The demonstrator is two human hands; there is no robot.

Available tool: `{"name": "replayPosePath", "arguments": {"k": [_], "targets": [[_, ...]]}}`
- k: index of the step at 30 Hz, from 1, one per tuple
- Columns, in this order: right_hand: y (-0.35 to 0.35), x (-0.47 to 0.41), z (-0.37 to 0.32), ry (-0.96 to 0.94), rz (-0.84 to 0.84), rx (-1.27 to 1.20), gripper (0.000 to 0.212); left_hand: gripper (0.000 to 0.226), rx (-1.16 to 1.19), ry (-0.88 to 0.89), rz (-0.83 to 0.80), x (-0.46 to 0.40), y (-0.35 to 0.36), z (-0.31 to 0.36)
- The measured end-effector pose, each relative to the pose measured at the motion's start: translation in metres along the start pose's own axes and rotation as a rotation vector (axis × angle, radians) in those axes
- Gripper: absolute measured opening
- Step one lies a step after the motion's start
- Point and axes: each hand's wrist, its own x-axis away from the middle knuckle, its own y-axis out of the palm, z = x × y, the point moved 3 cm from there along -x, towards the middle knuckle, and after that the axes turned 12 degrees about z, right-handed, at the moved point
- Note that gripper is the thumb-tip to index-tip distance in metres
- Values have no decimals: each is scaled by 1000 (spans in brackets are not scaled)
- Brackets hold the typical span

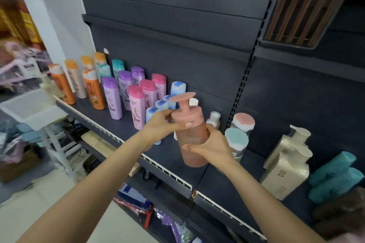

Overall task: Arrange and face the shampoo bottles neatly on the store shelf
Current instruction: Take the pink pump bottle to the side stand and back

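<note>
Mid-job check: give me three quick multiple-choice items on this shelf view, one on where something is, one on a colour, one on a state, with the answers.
1. Where do the orange-capped bottles stand on the shelf?
A. at its left end
B. at its right end
C. on the floor

2. What colour is the pump bottle being handled?
A. teal
B. dusty pink
C. white

3. How is the pump bottle held?
A. by nobody
B. by one hand only
C. by both hands

Answers:
1. A: they are the leftmost group, left of the purple-capped bottles.
2. B: body and pump head are both dusty pink.
3. C: the left hand grips its shoulder near the pump and the right hand wraps round its body.
</note>
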Motion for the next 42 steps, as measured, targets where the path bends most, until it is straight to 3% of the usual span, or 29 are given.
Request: {"name": "replayPosePath", "arguments": {"k": [2,9,14,20,25,29,35,42], "targets": [[19,-3,-10,-10,-38,-12,61,63,1,-19,56,1,-20,-7],[128,-22,-66,-82,-156,-20,66,44,100,-67,182,-9,-131,-45],[234,-36,-129,-114,-249,-70,55,31,67,-35,290,-29,-247,-79],[358,-50,-189,-117,-330,-102,56,47,97,-133,397,-54,-368,-122],[452,-74,-229,-154,-416,-53,70,45,133,-185,508,-76,-452,-163],[524,-104,-259,-190,-490,-30,69,70,117,-210,570,-111,-515,-198],[632,-170,-300,-225,-557,-28,67,79,106,-299,593,-182,-605,-233],[744,-229,-332,-222,-630,36,70,56,149,-355,643,-250,-688,-277]]}}
